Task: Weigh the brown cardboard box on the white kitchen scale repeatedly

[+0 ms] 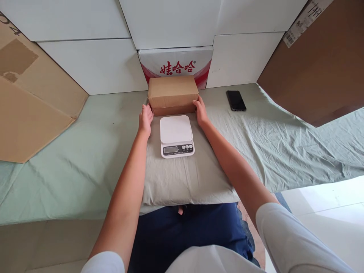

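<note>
Brown corrugated cardboard box [173, 94], small, rectangular and closed, sits at the far end of the table, behind a white digital kitchen scale [176, 135]. Box and scale are just apart; a narrow strip of cloth shows between them.

Head view, hands: left hand [146, 118] is pressed flat against the box's left end, fingers extended upward along the lower corner. Right hand [200, 111] is pressed against the box's right end, fingers wrapped at the lower corner. Both hands are grasping the box between them, one on each side. Whether the box is lifted or resting on the cloth cannot be told. Both forearms run bare from white short sleeves, passing either side of the scale without touching it.

Head view, scale: square white platform, grey display and three round buttons on the near edge. It stands on a pale green-grey folded cloth pad [182, 178], which lies on a wrinkled pale green sheet [85, 163] covering the table.

Head view, surroundings: a black smartphone [236, 100] lies face up on the sheet, right of the box and well apart from it. Behind the box stands a white carton with red printed characters [176, 64], flanked by plain white boxes [93, 64]. Flattened brown cardboard [31, 102] lies at far left; a large brown carton [321, 68] leans in at upper right.
</note>
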A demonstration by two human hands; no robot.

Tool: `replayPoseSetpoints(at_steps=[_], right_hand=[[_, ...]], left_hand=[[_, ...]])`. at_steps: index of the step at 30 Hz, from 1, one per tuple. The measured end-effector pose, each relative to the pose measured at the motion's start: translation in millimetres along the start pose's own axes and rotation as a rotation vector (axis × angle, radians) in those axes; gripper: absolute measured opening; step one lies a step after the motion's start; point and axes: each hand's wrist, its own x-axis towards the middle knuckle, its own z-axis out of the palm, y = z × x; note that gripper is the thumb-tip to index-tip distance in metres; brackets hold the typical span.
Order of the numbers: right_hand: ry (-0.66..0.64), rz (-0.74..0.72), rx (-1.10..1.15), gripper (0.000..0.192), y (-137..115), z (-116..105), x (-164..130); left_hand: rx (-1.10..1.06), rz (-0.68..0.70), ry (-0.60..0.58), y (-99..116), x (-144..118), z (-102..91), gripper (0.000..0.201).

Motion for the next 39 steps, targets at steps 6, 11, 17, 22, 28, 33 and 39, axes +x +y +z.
replayPoseSetpoints(at_steps=[6, 11, 17, 22, 28, 33, 39], right_hand=[[0.018, 0.007, 0.085, 0.058, 0, -3, 1], [-0.004, -0.025, 0.046, 0.057, 4, -2, 0], [0.002, -0.025, 0.018, 0.055, 0, 1, -2], [-0.006, -0.066, 0.002, 0.060, -8, 6, -8], [-0.059, -0.084, -0.033, 0.074, -11, 8, -7], [-0.161, -0.205, -0.149, 0.080, -35, 3, -6], [-0.270, -0.243, -0.168, 0.088, -86, -8, -68]], left_hand=[[0.001, 0.000, 0.008, 4, -2, -2.1, 0.108], [0.023, -0.021, 0.016, 6, -3, 2.1, 0.112], [0.025, -0.012, 0.020, -1, 1, 6.0, 0.108], [0.002, 0.014, 0.028, -5, 3, 10.7, 0.112], [-0.004, 0.025, 0.062, 0, 0, 9.6, 0.107], [0.042, 0.160, 0.014, 35, -7, 0.8, 0.098], [0.112, 0.302, -0.064, 87, -90, 1.9, 0.097]])
